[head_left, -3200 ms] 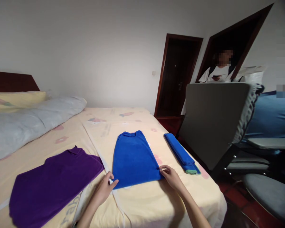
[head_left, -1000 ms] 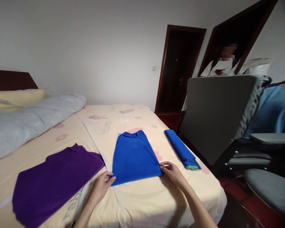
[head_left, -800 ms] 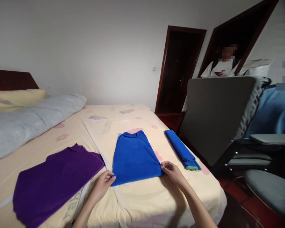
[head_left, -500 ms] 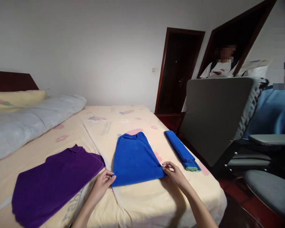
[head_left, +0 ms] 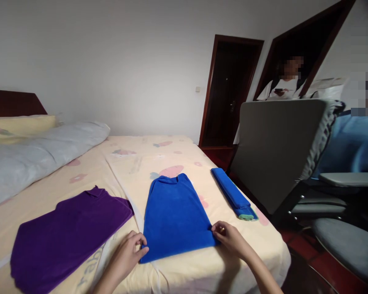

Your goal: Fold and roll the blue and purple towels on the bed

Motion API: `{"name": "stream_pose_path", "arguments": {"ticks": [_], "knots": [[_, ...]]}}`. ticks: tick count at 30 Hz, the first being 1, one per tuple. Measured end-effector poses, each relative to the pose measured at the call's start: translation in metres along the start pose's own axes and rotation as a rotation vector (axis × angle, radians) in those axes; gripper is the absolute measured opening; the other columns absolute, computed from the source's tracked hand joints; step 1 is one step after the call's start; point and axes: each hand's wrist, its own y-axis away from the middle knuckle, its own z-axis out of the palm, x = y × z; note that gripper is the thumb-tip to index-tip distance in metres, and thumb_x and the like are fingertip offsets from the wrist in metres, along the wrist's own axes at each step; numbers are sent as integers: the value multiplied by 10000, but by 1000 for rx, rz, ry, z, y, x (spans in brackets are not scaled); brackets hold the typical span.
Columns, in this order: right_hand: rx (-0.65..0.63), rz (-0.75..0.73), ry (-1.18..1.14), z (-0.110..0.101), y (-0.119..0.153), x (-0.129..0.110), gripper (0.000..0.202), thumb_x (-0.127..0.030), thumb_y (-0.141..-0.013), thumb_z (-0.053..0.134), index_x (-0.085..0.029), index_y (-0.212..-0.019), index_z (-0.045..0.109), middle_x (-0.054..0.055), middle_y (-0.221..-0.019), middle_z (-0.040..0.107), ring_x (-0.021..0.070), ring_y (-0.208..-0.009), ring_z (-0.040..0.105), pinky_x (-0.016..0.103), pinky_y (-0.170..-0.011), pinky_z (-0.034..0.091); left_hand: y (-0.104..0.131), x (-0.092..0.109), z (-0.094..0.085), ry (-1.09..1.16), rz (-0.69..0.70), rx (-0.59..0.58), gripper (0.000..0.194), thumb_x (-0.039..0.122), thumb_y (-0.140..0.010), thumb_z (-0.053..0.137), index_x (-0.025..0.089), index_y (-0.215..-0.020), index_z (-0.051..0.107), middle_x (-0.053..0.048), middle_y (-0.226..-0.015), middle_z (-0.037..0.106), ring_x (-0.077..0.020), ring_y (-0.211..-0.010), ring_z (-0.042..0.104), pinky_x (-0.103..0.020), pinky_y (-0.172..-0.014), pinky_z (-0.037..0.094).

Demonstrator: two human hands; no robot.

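A blue shirt (head_left: 176, 220) with its collar at the far end lies on the bed, its sides tapering toward the collar. At its near left corner, my left hand (head_left: 129, 250) is closed, thumb and fingers pinching the cloth. My right hand (head_left: 231, 239) pinches the right edge close to the near right corner. To the left lies a purple collared shirt (head_left: 70, 237), spread flat with its collar pointing away. A narrow folded blue cloth (head_left: 231, 192) with a green edge rests near the bed's right side, apart from my right hand.
The bed (head_left: 141, 163) has a patterned yellow sheet. A grey rolled quilt (head_left: 49, 145) and a yellow pillow (head_left: 21, 126) lie at left. Beyond the right edge stand a grey panel (head_left: 272, 151) and a chair (head_left: 349, 249). A person (head_left: 283, 87) stands behind the panel, another at far right.
Both hands have drawn the near edge of the blue shirt toward me, so it lies longer and flatter. The purple shirt and the folded blue cloth have stayed in place.
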Motion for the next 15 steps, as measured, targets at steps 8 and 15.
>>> {"name": "stream_pose_path", "arguments": {"ticks": [8, 15], "knots": [[-135, -248, 73, -15, 18, -30, 270, -157, -739, 594, -245, -971, 701, 62, -1072, 616, 232, -1032, 577, 315, -917, 445, 9, 19, -16, -103, 209, -153, 203, 324, -701, 729, 343, -903, 732, -14, -1087, 653, -266, -1083, 583, -319, -969, 433], [-108, -180, 38, -6, 9, -21, 363, -132, -698, 571, -225, -1030, 684, 55, -1046, 683, 247, -981, 624, 323, -869, 475, 2, -1, -9, -53, 193, -156, 435, 123, -651, 568, 325, -1009, 708, -24, -1104, 689, -248, -1034, 636, -292, -889, 485]]}}
